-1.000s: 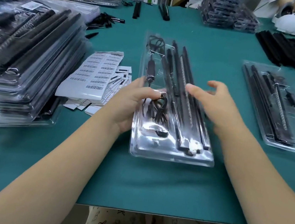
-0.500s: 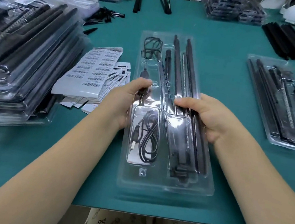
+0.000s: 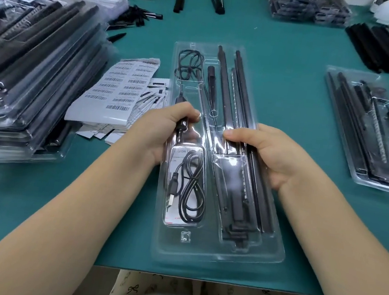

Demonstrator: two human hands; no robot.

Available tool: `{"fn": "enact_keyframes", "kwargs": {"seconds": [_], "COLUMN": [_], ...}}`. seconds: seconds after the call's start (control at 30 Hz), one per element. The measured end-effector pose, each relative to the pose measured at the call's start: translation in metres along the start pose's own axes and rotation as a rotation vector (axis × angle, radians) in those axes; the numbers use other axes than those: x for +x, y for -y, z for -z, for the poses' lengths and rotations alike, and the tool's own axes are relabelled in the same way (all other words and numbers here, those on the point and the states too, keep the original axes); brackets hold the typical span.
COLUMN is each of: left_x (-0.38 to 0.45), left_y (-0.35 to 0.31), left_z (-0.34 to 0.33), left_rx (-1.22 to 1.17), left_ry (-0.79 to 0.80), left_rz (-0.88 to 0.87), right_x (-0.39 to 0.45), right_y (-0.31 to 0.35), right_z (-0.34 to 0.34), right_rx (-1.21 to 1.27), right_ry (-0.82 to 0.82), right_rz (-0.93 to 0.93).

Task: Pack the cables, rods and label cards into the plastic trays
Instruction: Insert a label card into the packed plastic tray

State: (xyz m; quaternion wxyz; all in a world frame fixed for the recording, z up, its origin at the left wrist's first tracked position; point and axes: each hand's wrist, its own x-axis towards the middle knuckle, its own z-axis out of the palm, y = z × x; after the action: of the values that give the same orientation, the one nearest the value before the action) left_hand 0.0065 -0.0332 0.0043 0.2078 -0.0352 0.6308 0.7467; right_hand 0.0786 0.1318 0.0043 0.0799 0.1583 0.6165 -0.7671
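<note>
bright even overhead light, white glare on clear tray (image 3: pixel 271 252), soft shadows, wide-angle bending at edges, far corners slightly blurred.

A long clear plastic blister tray (image 3: pixel 215 250) was held lengthwise above the green table edge. A coiled black USB cable (image 3: pixel 189 188) was seated over a white label card (image 3: pixel 171 218) in its near-left pocket. Long black rods (image 3: pixel 241 96) were laid along its right channels. Loose barcode label cards (image 3: pixel 119 89) were piled to the left.
</note>
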Motion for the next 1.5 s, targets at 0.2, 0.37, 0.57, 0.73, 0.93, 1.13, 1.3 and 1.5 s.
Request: {"fn": "enact_keyframes", "kwargs": {"seconds": [0.2, 0.37, 0.57, 0.73, 0.93, 1.13, 1.3, 1.5], "left_x": [-0.001, -0.002, 0.004, 0.008, 0.005, 0.012, 0.018, 0.023], "left_y": [-0.001, -0.003, -0.005, -0.002, -0.002, -0.01, -0.017, -0.027], "left_z": [0.0, 0.001, 0.006, 0.009, 0.007, 0.019, 0.036, 0.059], "left_rx": [-0.018, -0.099, -0.116, -0.012, -0.036, -0.125, -0.089, -0.234], "left_ry": [0.012, 0.045, 0.069, 0.029, 0.123, 0.119, 0.063, -0.136], "left_rz": [0.021, -0.012, 0.031, -0.002, -0.011, -0.006, -0.044, -0.03], "right_x": [0.0, 0.0, 0.0, -0.001, -0.004, -0.008, -0.012, -0.013], "right_y": [0.001, 0.0, -0.003, -0.001, 0.004, 0.009, 0.008, 0.002], "right_z": [0.002, 0.0, 0.0, -0.001, 0.006, 0.019, 0.019, 0.01], "right_rx": [-0.032, -0.031, -0.113, -0.139, -0.032, -0.07, -0.171, -0.243], "right_ry": [-0.03, 0.005, -0.015, -0.049, 0.019, 0.17, 0.24, 0.378], "right_rz": [0.009, 0.04, 0.057, 0.014, 0.016, -0.057, -0.039, -0.07]}}
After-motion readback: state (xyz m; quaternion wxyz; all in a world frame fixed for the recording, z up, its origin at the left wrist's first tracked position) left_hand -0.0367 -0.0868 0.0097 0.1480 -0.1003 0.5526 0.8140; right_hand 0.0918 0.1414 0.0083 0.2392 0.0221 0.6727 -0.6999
